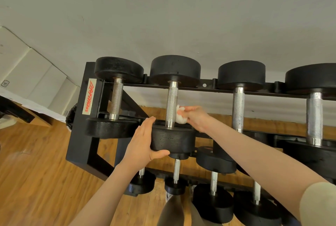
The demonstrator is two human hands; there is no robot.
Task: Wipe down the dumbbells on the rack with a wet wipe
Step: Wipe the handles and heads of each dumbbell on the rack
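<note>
Right hand: the right hand point(195, 116) pinches a crumpled white wet wipe point(181, 115) in curled fingers, the wad touching the right side of a knurled steel handle point(171, 106).
Left hand: the left hand point(141, 144) lies flat with straight fingers against the left side of the near black round head point(172, 139), thumb hooked under its front edge — steadying, not gripping round it.
Dumbbell: the second black dumbbell from the left on the top tier of the black steel rack point(87, 129), resting across the rack's rails.
Long axis: the handle runs away from the person, near head to far black head point(175, 68).
Which way from the wipe: the bar lies just left of the wipe, touching it; unwiped length stretches ahead toward the far head.
Nearer hand: right — already on the bar.
Judged next move: a stroke along the axis, probably forward.
</note>
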